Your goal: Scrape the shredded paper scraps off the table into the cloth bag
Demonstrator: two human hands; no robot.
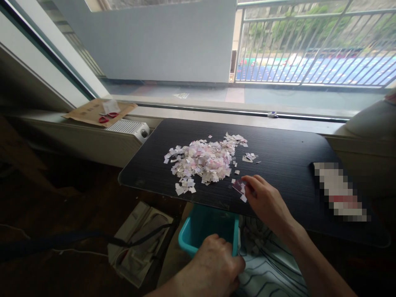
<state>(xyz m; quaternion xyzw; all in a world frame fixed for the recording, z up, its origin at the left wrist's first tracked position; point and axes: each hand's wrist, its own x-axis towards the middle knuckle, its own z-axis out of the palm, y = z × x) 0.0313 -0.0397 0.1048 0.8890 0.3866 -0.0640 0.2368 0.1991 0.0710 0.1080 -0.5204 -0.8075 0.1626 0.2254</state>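
My left hand [213,264] is closed over the near rim of a teal plastic bin [185,237], which sits against the near edge of the black table. At that edge my right hand [262,198] has its fingers closed around one end of a small dark purple card [238,187]. A few white paper scraps [243,198] lie against the card and under the fingertips. Left of this hand spreads a large heap of small cut paper pieces [204,161], white and pale pink. A little cluster of scraps [249,157] lies apart, beyond the right hand.
The dark wood-grain table [287,165] stands against a window sill. A blurred-out object [338,192] lies at its right. On the sill at left are red-handled scissors [108,118] on a brown envelope [89,112], near a white slotted box [128,128]. A pale box [142,243] is below.
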